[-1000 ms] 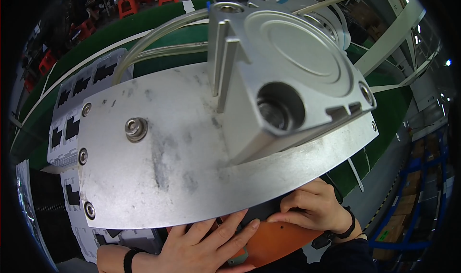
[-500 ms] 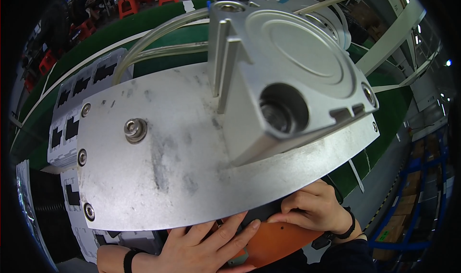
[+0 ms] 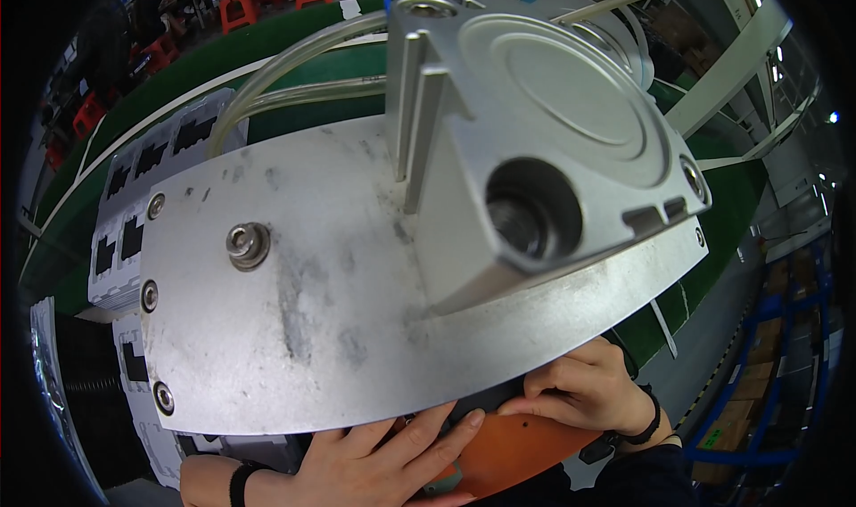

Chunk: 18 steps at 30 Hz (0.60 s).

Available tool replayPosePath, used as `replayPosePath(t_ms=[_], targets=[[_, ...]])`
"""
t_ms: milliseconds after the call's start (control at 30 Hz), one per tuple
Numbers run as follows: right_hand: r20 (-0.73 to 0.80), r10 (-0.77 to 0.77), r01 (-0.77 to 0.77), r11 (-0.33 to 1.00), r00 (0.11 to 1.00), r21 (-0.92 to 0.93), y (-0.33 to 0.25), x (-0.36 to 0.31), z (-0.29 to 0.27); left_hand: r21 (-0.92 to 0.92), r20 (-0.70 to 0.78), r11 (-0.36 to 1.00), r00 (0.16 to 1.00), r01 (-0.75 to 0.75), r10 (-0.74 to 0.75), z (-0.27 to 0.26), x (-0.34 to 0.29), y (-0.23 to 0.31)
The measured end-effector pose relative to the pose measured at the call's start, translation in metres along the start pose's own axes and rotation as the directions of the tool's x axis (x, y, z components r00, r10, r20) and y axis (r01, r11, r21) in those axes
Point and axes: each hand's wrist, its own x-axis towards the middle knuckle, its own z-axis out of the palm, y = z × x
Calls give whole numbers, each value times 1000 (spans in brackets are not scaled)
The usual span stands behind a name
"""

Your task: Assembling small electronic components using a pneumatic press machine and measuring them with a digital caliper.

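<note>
A large metal plate [image 3: 330, 329] carries a silver pneumatic cylinder block [image 3: 580, 97] and fills the middle of the view. Below its front edge, my left hand [image 3: 374, 462] lies with fingers stretched and apart; several fingertips disappear under the plate. An orange panel [image 3: 526, 453] is beside those fingers, with a small greenish piece [image 3: 443, 482] close to the thumb. My right hand [image 3: 584, 387] is at the right, beyond the orange panel, its fingers curled in toward the thumb. Whatever it pinches is hidden by the hand and the plate's edge.
Stacked grey-white trays with black cut-outs [image 3: 169, 159] stand at the left. Clear air hoses [image 3: 294, 61] run from the cylinder. The green tabletop [image 3: 312, 68] stretches behind. At the right are a pale frame post [image 3: 727, 83] and blue shelving with cartons [image 3: 758, 364].
The plate and cylinder look slightly larger and closer, the plate's front edge a little lower in the picture. Both hands stay almost in place.
</note>
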Motion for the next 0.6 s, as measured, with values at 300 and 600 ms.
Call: replayPosePath(t_ms=[300,600], targets=[[-1,2,-2,1000,1000,-4,0,0,0,-79,-80,997,997,-18,12,7,-3,-2],[-3,5,-5,1000,1000,-2,-1,0,0,-45,-127,998,991,-41,35,7,0,-4]])
